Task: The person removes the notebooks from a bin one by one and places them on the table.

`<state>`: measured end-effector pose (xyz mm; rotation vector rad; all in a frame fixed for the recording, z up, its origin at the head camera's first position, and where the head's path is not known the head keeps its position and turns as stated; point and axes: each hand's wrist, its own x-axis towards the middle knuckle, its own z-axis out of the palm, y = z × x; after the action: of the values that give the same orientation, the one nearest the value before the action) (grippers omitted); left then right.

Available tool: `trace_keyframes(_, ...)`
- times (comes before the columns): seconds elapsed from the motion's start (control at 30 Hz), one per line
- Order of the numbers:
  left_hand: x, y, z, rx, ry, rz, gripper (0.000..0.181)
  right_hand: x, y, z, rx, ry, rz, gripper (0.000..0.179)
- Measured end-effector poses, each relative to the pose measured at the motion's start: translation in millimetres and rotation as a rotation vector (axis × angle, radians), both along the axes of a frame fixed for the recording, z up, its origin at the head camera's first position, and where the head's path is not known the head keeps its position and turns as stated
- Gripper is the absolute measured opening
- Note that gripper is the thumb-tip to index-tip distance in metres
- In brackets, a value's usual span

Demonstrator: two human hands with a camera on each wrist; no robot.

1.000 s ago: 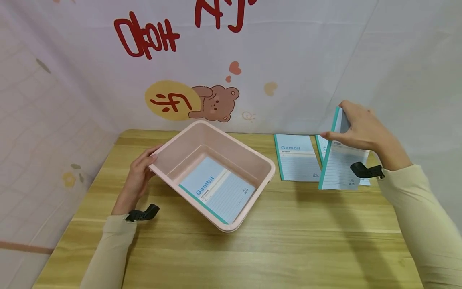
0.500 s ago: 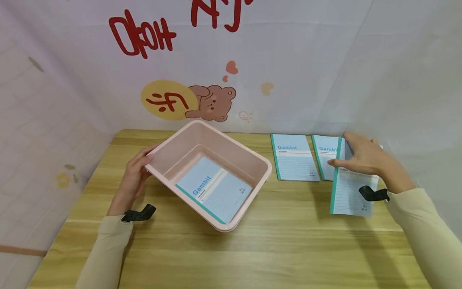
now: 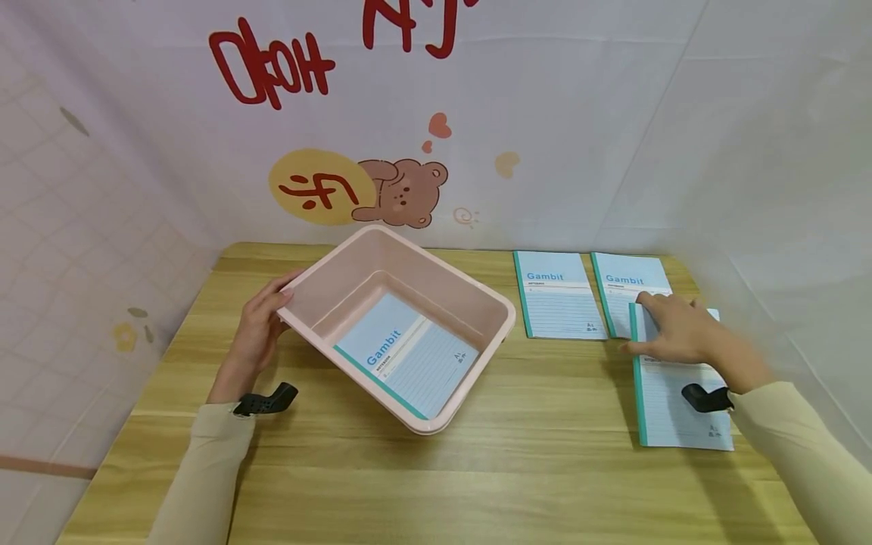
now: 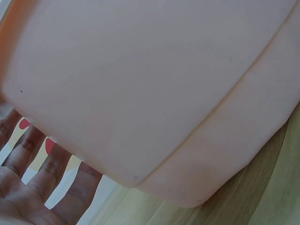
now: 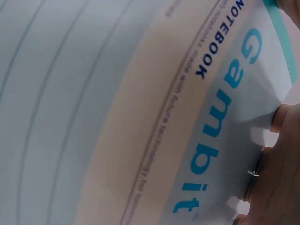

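While its upper part is pinched between the thumb and fingers of the right hand (image 3: 681, 333), a light blue notebook (image 3: 681, 401) with a green spine sits at the right side of the counter (image 3: 477, 484), cover up; whether its lower end touches the wood I cannot tell. "Gambit" and "NOTEBOOK" read clearly on this cover in the right wrist view, where the paper bends near the fingers. Just behind it, partly hidden by the hand and the held cover, lies a matching notebook (image 3: 623, 284), and beside that one, to its left, lies another like it, the rear notebook (image 3: 562, 299); both are flat near the back edge. Well apart from the held one, left of the middle, a pink basin (image 3: 361, 280) is turned at an angle, with an inner notebook (image 3: 409, 356) lying face up on its bottom. The left hand (image 3: 259, 322) grips the basin's left corner, thumb at the rim and fingers beneath, so the two hands are far apart. Each wrist carries a black mount (image 3: 269, 400) at the end of a cream sleeve (image 3: 211, 469). Behind the counter hangs a white cloth (image 3: 545, 113) printed with red lettering (image 3: 272, 64), hearts and a brown bear (image 3: 405, 195).
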<state>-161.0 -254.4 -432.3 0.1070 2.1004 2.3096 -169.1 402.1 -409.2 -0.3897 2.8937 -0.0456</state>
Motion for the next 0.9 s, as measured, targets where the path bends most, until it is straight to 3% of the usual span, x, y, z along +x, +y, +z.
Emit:
trace_keyframes(0.17, 0.2, -0.7, -0.5, 0.030, 0.002, 0.002, 0.033, 6.9, -0.6, -20.9, 0.030, -0.009, 0.014, 0.099)
trace_keyframes(0.33, -0.4, -0.3, -0.6, 0.026, 0.009, -0.012, 0.034, 15.2, -0.6, -31.9, 0.032, -0.012, 0.027, 0.102)
trace_keyframes(0.63, -1.0, -0.1, -0.5, 0.024, 0.018, -0.020, 0.035, 26.1, 1.5, -42.5, 0.011, -0.012, 0.051, 0.099)
trace_keyframes(0.9, -1.0, -0.7, -1.9, 0.023, 0.015, -0.018, 0.035, 31.5, 6.2, -41.4, -0.032, 0.029, 0.094, 0.096)
